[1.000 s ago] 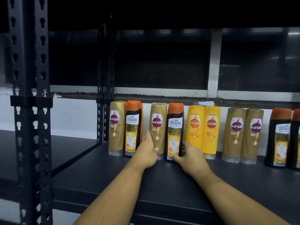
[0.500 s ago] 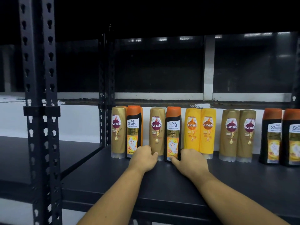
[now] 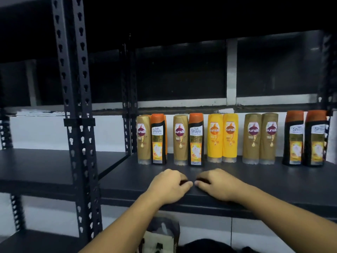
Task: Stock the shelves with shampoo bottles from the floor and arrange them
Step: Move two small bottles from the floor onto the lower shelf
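1. Black matte metal shelf board (image 3: 255, 181) carries a single row of upright plastic shampoo bottles at its back edge, labels facing out — judged so they read from the aisle.
2. Row left to right: gold bottle (image 3: 143, 139) touching an orange-capped black bottle (image 3: 158, 139); a gap; second gold bottle (image 3: 180, 139) touching a second orange-capped black bottle (image 3: 196, 139); yellow pair (image 3: 222, 137); gold pair (image 3: 260, 138); black pair with orange caps (image 3: 306, 138) at the far right.
3. Left groups mix types while right groups are same-type pairs, so sorting looks unfinished; judgement only.
4. Left hand (image 3: 168, 186) is loosely curled, palm down over the shelf front, holding nothing.
5. Right hand (image 3: 217, 185) is the same: curled, empty, with its fingertips (image 3: 197, 183) nearly meeting the left's.
6. Both hands are clear of the bottles, near the shelf's front edge, in front of the second gold/black group.
7. Slotted black steel upright (image 3: 76, 114) stands left; the neighbouring shelf bay (image 3: 45, 167) carries no bottles.
8. Below the shelf edge is a pale bag-like item (image 3: 160, 238), blurred; contents unclear, possibly floor stock.
9. Likely next: fetch more bottles from below or regroup the left ones.
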